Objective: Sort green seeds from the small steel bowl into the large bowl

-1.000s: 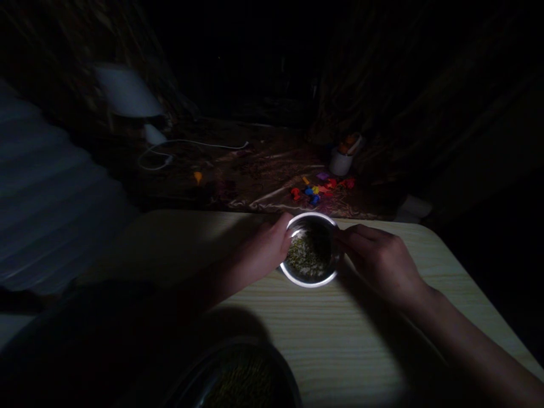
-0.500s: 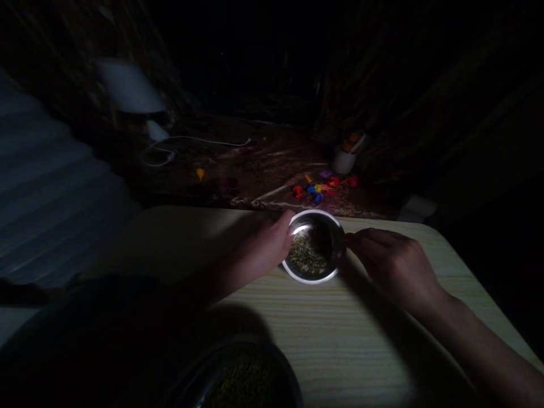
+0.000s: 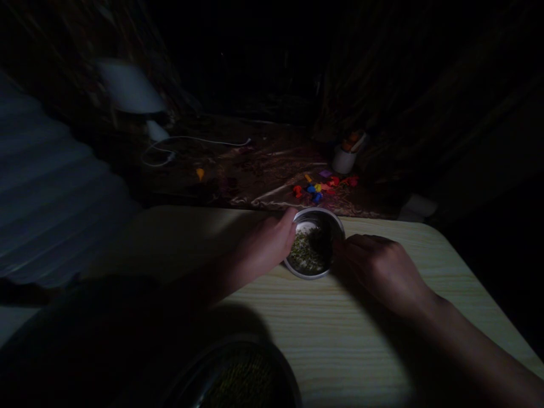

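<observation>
While the left hand [image 3: 266, 249] cupped the steel bowl [image 3: 313, 245] of greenish grains near the bench's [image 3: 361, 340] far edge, the right hand [image 3: 378, 269] touched its rim, grip narrow.

surface: pale wooden table [image 3: 348, 334] — on it: small steel bowl [image 3: 313, 271] | large dark bowl [image 3: 238, 371] — near edge

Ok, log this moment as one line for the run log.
left hand: grips small steel bowl rim | right hand: at bowl's right rim | contents: greenish grains | surface: wooden table | near edge: larger bowl
</observation>
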{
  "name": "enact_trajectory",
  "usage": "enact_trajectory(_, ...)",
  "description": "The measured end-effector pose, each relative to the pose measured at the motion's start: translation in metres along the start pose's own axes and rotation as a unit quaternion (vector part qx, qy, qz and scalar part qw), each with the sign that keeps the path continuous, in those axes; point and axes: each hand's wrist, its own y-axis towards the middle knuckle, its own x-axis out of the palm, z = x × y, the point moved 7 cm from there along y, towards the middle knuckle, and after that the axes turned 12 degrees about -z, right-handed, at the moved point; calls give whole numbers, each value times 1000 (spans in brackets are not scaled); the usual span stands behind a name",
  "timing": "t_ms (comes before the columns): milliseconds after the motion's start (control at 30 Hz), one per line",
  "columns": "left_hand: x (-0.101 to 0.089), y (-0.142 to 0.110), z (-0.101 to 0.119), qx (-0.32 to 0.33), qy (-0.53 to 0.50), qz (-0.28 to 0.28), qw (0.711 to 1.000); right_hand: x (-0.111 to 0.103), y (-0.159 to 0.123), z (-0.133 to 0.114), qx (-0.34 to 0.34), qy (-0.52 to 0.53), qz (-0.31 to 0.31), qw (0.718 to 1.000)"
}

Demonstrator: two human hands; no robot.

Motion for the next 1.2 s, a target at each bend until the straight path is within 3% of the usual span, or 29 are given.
enact_trajectory(267, -6, 1, 1, -5, 24, -5, 1000, 0, 9, -1, 18, 17, -32, 999)
enact_trajectory(1200, -14, 6, -2, 32, 66, 7, 997, 6, 17, 1, 19, 112, -13, 993)
